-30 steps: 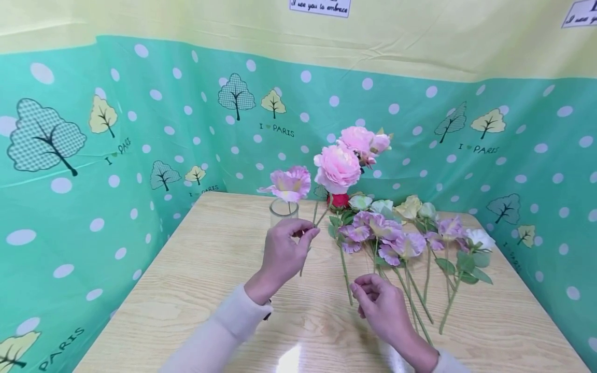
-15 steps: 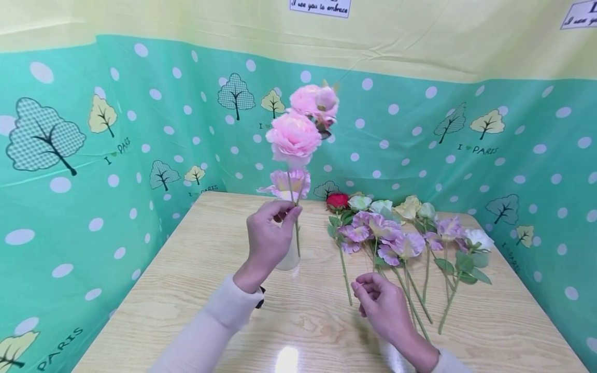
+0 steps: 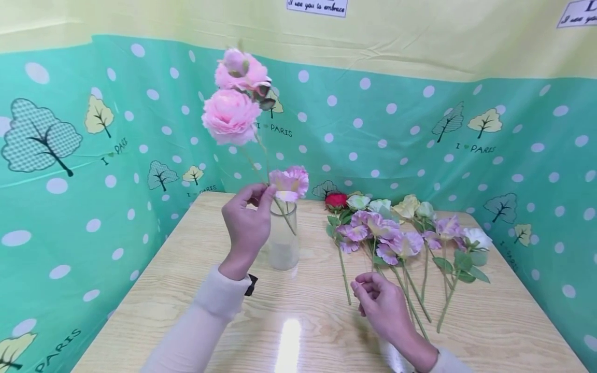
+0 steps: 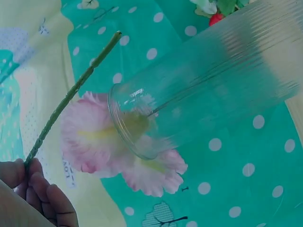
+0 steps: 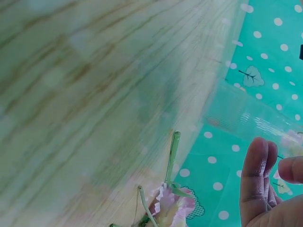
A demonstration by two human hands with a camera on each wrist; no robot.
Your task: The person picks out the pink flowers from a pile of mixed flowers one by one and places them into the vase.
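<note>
pink blooms (image 3: pixel 231 116) farther left now, above left hand (image 3: pixel 247 223) and its pinch on their stem (image 4: pixel 70 93)

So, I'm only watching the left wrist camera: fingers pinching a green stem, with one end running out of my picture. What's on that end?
Observer: Pink blooms. In the head view they stand well above the left hand, at the top of the stem.

Visitor: Pretty! Is the other side helping?

Observer: Not that I can see. The right hand holds nothing, as the right wrist view shows too.

Visitor: And is anything lying nearby?

Observer: Yes, the head view shows purple flowers on the table, to the right of the glass vase.
</note>
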